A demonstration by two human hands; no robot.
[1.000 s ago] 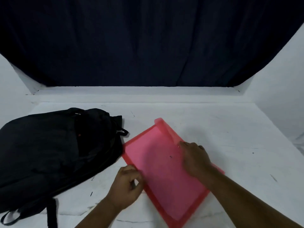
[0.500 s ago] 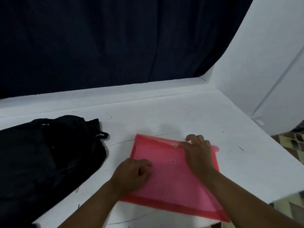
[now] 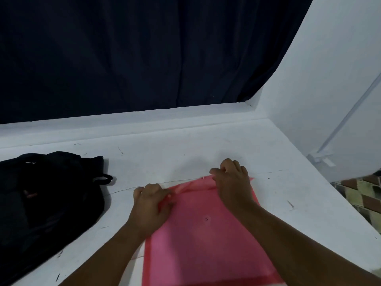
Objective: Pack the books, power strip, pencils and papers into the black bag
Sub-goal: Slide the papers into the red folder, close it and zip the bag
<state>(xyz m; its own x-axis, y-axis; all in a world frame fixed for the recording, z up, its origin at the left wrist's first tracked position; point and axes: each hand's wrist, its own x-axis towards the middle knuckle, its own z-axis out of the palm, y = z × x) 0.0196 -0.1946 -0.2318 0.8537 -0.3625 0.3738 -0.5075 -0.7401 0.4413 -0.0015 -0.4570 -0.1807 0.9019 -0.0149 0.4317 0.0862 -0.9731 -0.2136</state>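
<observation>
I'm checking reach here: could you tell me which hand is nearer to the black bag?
Left. The left hand grips the pink folder's far-left corner, across a strip of table from the black bag; the right hand grips the folder's far edge, farther right.

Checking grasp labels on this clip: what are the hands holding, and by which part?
Both hands hold the pink folder at its far edge: left hand pinches the left corner, right hand grips the flap edge.
</observation>
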